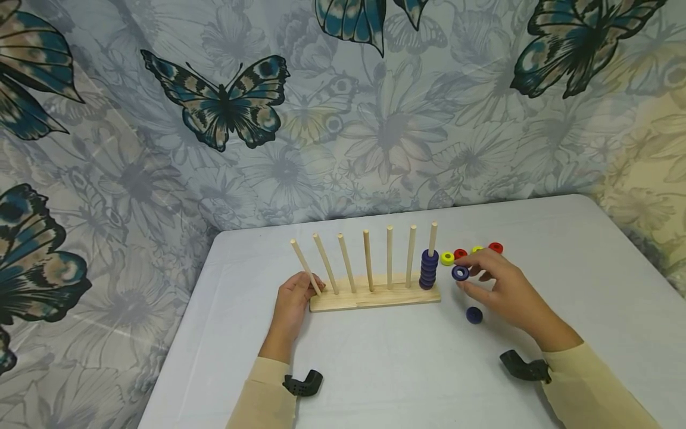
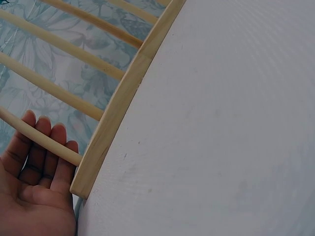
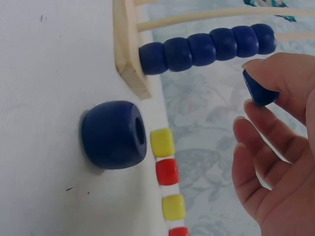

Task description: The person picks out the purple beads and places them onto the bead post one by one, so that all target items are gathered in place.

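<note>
A wooden peg rack [image 1: 375,299] stands on the table with a row of upright pegs. Its rightmost peg carries a stack of dark blue beads [image 1: 428,269]; the other pegs are bare. At the rack's left end is my left hand [image 1: 293,293], its fingers [image 2: 54,142] extended behind the leftmost peg [image 2: 42,139]. Between thumb and fingertips, my right hand [image 1: 495,286] pinches a blue bead [image 1: 460,273] just right of the stack, apart from it. Another blue bead [image 3: 113,135] sits on the table below that hand, its hole visible in the right wrist view.
Beyond the right hand, yellow beads [image 3: 162,142] and red beads [image 3: 167,172] alternate in a row right of the rack. The white table [image 1: 375,369] meets a butterfly-patterned backdrop [image 1: 321,149] at its far edge.
</note>
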Demonstrator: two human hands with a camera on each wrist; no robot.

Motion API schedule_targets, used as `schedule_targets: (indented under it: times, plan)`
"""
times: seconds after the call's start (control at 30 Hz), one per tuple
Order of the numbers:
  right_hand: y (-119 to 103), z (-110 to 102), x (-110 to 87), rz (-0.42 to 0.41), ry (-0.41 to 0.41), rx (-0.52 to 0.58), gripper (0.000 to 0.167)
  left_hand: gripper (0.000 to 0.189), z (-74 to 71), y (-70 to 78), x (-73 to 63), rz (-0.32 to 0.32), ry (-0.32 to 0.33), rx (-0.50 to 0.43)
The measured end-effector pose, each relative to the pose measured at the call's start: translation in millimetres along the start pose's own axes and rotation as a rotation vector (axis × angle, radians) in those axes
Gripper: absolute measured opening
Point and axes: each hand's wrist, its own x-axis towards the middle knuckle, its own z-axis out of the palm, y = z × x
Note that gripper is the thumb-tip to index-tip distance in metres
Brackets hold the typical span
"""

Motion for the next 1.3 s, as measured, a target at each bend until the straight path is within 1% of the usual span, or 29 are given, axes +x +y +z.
schedule_targets:
  times: [0.13, 0.63, 0.73, 1.03, 1.3]
  plan:
    - [-4.6, -2.0, 0.2, -0.023, 0.021, 0.017, 0.043, 0.051, 0.7, 1.1, 0.3, -0.001, 0.001, 0.002]
    - [-27.1, -9.4, 4.4, -0.091, 0.089, 0.033, 0.051, 0.040, 1.7, 2.5, -1.2, -0.002, 0.011, -0.014]
    - [-31.1, -11.1, 5.3, -0.115, 0.099, 0.043, 0.052, 0.039, 1.8, 2.2, -1.0, 0.001, 0.011, -0.023]
    - [-43.2, -17.0, 9.6, -0.206, 0.135, 0.073, 0.056, 0.044, 1.6, 0.3, 0.1, 0.002, 0.021, 0.000]
    - [-47.6, -22.6, 16.4, -0.257, 0.177, 0.098, 0.062, 0.044, 2.1, 0.1, -0.1, 0.012, 0.014, -0.003]
